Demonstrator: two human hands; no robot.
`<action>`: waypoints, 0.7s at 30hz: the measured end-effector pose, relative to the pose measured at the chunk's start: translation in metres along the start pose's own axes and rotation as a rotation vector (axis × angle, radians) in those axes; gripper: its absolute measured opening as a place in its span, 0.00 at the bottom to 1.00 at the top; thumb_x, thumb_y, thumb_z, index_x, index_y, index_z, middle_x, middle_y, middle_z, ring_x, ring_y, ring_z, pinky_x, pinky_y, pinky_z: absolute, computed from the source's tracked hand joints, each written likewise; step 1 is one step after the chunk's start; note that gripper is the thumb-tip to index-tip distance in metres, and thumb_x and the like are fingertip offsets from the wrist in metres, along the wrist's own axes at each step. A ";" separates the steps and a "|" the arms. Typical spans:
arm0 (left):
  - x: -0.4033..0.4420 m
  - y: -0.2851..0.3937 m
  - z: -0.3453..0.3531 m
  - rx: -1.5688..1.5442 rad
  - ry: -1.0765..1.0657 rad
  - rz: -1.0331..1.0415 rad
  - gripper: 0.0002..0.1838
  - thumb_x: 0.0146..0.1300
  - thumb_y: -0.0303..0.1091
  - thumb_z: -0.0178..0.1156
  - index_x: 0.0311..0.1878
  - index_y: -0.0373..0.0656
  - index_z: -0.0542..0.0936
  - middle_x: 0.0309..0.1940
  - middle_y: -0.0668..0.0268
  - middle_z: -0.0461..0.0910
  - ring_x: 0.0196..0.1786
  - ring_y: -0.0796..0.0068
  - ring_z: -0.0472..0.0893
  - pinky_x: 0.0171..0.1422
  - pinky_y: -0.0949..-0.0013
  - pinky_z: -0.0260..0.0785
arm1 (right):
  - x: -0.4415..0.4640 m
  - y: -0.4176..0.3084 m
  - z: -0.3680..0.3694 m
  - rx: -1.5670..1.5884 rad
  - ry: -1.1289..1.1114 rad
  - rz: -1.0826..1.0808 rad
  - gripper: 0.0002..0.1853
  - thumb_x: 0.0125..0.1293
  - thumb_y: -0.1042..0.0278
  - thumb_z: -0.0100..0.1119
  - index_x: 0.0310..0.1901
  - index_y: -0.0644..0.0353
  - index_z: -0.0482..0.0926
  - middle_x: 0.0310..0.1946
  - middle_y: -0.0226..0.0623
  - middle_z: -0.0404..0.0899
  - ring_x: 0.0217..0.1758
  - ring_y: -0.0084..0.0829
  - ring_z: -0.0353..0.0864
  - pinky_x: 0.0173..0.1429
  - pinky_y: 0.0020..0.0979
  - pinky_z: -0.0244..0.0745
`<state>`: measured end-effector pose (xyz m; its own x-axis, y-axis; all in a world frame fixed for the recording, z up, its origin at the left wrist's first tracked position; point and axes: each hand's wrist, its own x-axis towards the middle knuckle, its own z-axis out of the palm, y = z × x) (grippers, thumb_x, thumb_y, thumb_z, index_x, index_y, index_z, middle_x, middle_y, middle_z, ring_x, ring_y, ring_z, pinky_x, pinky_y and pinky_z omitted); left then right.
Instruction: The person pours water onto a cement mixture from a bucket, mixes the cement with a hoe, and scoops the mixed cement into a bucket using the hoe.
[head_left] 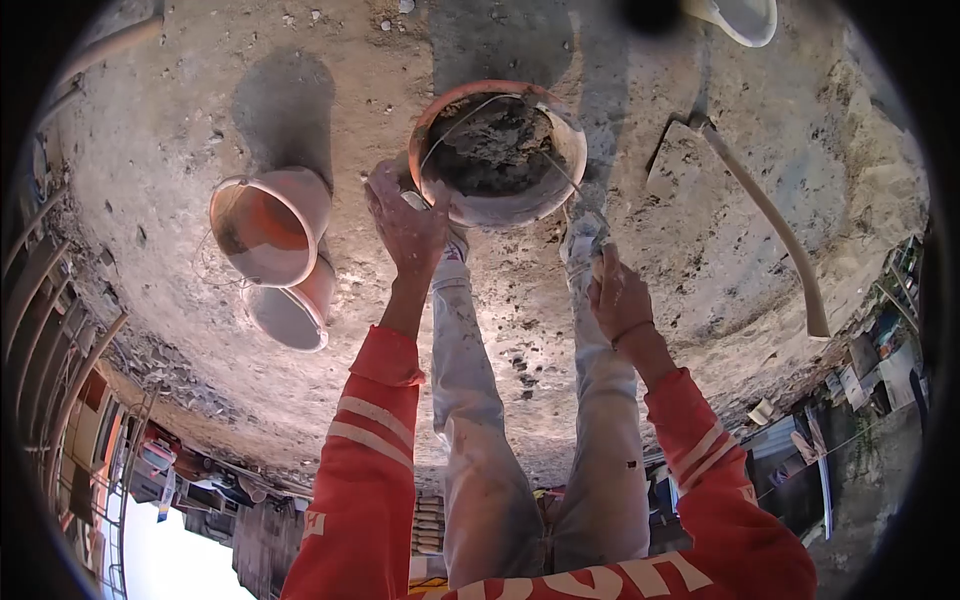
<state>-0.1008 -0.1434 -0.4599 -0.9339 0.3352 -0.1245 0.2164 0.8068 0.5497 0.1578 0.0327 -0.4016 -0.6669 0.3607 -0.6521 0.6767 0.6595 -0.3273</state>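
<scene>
A bucket (568, 190) of dark, lumpy wet mix stands at upper centre, its thin wire handle lying across the opening. My left hand (408, 222) is beside the bucket's lower left rim, fingers apart, thumb near the rim; a small pale patch shows between thumb and fingers, too small to name. Lower right of the bucket, my right hand (620, 292) has its fingers closed round the handle of what looks like a trowel (600, 228). The trowel's blade is partly hidden against my leg and shoe.
Two more buckets (312, 200) (318, 325) stand at the left. A hoe (775, 215) with a long wooden handle lies on the rough ground at the right. Part of a pale container (752, 22) shows at the top right. Poles (80, 375) line the left edge.
</scene>
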 end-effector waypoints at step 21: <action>0.031 -0.053 0.029 -0.007 -0.411 -0.323 0.18 0.65 0.43 0.59 0.51 0.43 0.72 0.39 0.49 0.81 0.48 0.45 0.79 0.53 0.48 0.68 | 0.110 -0.150 0.071 -0.084 -0.385 0.325 0.29 0.71 0.54 0.46 0.71 0.46 0.54 0.50 0.51 0.80 0.54 0.47 0.81 0.58 0.44 0.76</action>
